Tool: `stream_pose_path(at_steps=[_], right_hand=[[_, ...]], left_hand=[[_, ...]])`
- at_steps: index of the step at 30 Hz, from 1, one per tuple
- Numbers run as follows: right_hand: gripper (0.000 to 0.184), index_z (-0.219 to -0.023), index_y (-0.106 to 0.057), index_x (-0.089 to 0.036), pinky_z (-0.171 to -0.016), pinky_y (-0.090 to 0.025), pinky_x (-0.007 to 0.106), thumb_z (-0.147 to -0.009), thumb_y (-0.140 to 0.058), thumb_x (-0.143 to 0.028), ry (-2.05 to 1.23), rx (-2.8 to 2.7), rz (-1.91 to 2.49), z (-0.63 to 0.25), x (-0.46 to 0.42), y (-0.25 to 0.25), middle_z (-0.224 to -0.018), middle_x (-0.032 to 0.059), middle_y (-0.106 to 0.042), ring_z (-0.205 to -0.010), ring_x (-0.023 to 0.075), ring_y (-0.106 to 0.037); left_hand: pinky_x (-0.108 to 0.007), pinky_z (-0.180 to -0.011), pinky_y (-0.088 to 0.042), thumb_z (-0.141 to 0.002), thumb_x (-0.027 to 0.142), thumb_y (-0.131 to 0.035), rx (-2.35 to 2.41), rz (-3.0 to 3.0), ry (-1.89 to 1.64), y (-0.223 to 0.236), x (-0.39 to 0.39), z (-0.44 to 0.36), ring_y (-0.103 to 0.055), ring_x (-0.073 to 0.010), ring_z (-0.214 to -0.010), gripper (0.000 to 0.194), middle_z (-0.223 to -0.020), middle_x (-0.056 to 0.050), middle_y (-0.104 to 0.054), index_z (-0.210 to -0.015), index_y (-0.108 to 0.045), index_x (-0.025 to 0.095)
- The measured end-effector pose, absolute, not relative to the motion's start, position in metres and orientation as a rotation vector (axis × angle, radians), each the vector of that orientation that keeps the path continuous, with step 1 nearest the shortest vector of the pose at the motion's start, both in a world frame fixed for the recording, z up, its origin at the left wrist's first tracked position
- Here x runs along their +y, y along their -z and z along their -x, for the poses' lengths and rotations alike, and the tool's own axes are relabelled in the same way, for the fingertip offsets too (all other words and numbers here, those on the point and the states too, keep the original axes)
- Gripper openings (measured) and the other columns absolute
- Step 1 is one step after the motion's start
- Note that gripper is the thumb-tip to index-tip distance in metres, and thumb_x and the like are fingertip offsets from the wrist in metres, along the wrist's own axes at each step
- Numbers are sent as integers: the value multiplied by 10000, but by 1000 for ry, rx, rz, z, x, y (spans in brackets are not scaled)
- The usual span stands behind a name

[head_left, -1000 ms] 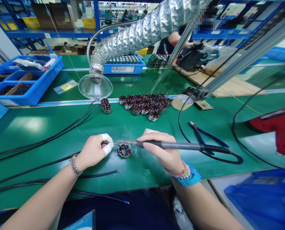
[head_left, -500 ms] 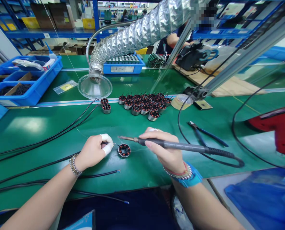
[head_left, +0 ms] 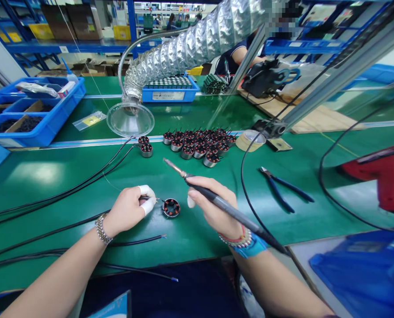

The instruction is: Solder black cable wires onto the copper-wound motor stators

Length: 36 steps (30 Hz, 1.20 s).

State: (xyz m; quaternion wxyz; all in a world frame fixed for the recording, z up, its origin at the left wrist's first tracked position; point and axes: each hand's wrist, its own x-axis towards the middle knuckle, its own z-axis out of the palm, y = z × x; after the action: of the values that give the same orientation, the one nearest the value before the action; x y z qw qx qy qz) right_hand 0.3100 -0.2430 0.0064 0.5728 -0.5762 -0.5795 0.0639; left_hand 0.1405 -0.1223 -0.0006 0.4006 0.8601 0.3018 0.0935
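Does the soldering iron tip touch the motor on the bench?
No, the right hand holds the soldering iron raised, its tip clear of the motor.

Left hand (head_left: 128,211) in white finger cots (head_left: 147,199), right wrist (head_left: 239,236) in a blue strap (head_left: 251,248)

The little motor (head_left: 171,208) near your hands is silver around the side, with red-brown coils and black in the middle. The table (head_left: 47,172) under it is shiny green. Right of the motor, the soldering iron (head_left: 246,223) in your right hand (head_left: 212,210) is black and gray with a silver tip. Farther right lie pliers (head_left: 278,187) with blue handles, and past them is a red machine (head_left: 385,176). Left of the motor, your left hand (head_left: 128,210) has white wraps (head_left: 147,205) on its fingers. Past the motor, a silver hose (head_left: 197,42) has bumpy rings. Far left of the motor, the bins (head_left: 44,132) are bright blue.
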Motion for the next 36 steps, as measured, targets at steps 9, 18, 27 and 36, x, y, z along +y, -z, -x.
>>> stream_pose_path(at_steps=[9,18,27,36], right_hand=[[271,-1009,-520,-197,-728,-478,217,-762,-576,-101,-278,-1610,1334,-291,-217,14,-850,15,-627,-768,117,-597],[229,-1006,-507,-174,-689,-458,253,-803,-484,-72,-133,-1752,1273,-286,-211,13,-852,47,-599,-746,138,-525],[214,-1004,-494,-173,-634,-450,260,-818,-463,-72,-31,-1759,1282,-287,-218,22,-746,34,-557,-683,143,-478],[246,-1037,-484,-185,-659,-461,269,-814,-463,-83,-64,-1778,1272,-288,-218,25,-785,40,-577,-721,150,-494]], left_hand=[[-223,-591,-378,-760,248,-457,743,-2177,-238,0,-122,-141,-468,-113,-584,152,-634,14,-548,-698,-563,157],[-259,-706,-419,-801,310,-486,589,-1969,-136,0,-115,-135,-546,-155,-754,191,-833,-24,-625,-863,-583,157],[-268,-733,-409,-789,355,-519,599,-1899,-113,0,-111,-135,-537,-161,-771,217,-819,-24,-624,-816,-601,156],[-237,-613,-360,-769,388,-518,674,-1850,-117,1,-112,-136,-442,-120,-622,258,-651,11,-521,-689,-565,147]])
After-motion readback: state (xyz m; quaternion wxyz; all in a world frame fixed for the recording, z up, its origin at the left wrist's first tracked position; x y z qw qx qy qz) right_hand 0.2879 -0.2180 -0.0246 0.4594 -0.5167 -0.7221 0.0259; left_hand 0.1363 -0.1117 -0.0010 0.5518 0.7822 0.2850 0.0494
